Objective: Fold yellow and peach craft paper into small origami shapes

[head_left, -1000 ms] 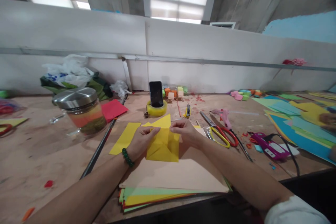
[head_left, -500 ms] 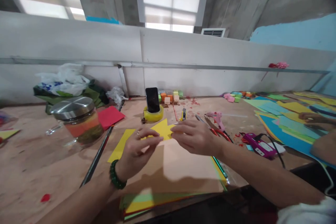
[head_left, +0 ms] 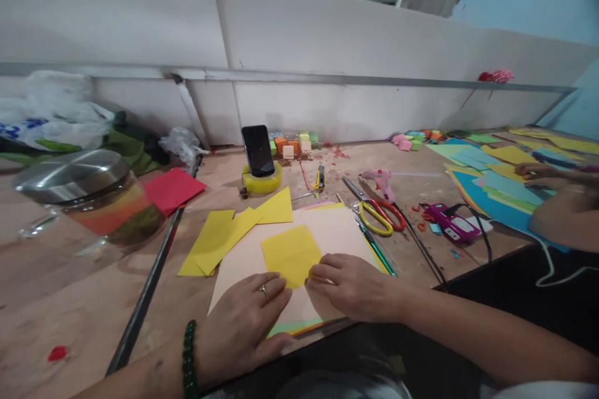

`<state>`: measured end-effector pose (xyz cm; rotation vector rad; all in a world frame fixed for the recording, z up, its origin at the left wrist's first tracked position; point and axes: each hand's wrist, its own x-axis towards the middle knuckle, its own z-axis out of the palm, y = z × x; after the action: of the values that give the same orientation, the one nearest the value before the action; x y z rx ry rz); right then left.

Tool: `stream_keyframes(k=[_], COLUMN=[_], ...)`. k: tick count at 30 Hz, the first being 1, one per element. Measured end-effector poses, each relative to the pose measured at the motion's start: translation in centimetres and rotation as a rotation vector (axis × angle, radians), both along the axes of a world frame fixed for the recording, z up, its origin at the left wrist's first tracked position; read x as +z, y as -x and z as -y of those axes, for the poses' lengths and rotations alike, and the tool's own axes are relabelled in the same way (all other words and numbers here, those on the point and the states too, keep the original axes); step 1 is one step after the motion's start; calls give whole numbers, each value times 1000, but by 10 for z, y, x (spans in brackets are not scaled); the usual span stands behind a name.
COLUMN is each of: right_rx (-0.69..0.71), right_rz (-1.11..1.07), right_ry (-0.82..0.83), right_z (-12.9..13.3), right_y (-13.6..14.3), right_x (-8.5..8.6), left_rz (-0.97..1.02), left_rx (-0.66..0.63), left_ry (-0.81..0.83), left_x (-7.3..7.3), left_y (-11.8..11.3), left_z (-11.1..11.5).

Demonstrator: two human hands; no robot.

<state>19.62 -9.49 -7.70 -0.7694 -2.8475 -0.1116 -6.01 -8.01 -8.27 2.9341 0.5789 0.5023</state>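
A square of yellow paper (head_left: pixel 292 255) lies on a stack of pale pink sheets (head_left: pixel 243 296) in front of me. My left hand (head_left: pixel 246 321), wearing a ring and a green bead bracelet, grips the paper's near edge on the left, its fingers together and thumb tucked below. At the near right corner my right hand (head_left: pixel 349 287) pinches the same paper, fingers bent inward. The fingertips of both hands hide the paper's near edge. More yellow pieces (head_left: pixel 229 234) lie overlapping just beyond and left of it.
Scissors (head_left: pixel 374 209), a green pen-like tool (head_left: pixel 377 246), a yellow cutter (head_left: pixel 320 179) and a pink glue gun (head_left: pixel 380 182) lie to the right. A phone (head_left: pixel 259 151) leans on a tape roll (head_left: pixel 262 179). A glass jug (head_left: pixel 93 199) stands left. A co-worker's hand (head_left: pixel 545 171) is far right.
Both hands have come down and nearer to me, onto the yellow paper, which now lies flat as a square. The camera has tilted downward, showing the scissors and loose yellow pieces more fully.
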Motion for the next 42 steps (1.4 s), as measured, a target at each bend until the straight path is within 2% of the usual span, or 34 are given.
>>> stream_keyframes(k=[5,10,15,17,20,22,24,26,28,30,32,35,37,40,42], right_rx=[-45,-116,-119,-118,-172,-233,-284,-308,-314,-315,-305,-352,-461,-546,-540], right_rz=[-86,-238,-260,-239,-179,-82,52,147,150,69,-49,-185,-205,-116,-30], right_ry=[65,59,6,-13,16,67,111,127,142,185,270,441,564,727,769], right_z=[4,11,16,17,15,7,-4,-16,-26,-33,-38,-50,-63,-84,-96], right_y=[-7,-18,-18,-17,-13,-7,3,13,20,22,18,4,-5,-13,-14], right_x=[-5,-17,-15,-12,-4,4,12,17,18,16,13,11,13,19,24], left_rz=[92,61,4,-15,-127,-245,-263,-315,-397,-438,-425,-371,-355,-389,-361], left_rx=[59,71,61,50,73,131,195,300,346,366,372,348,325,294,208], left_ry=[-14,-2,-84,-89,63,148,59,13,54,98,121,139,131,117,147], left_x=[-10,-3,-3,1,17,27,29,21,9,-1,-3,11,26,41,40], left_y=[7,7,12,14,6,-4,-17,-27,-33,-34,-32,-31,-36,-50,-62], left_z=[8,11,15,16,13,7,-1,-9,-14,-17,-18,-22,-26,-28,-26])
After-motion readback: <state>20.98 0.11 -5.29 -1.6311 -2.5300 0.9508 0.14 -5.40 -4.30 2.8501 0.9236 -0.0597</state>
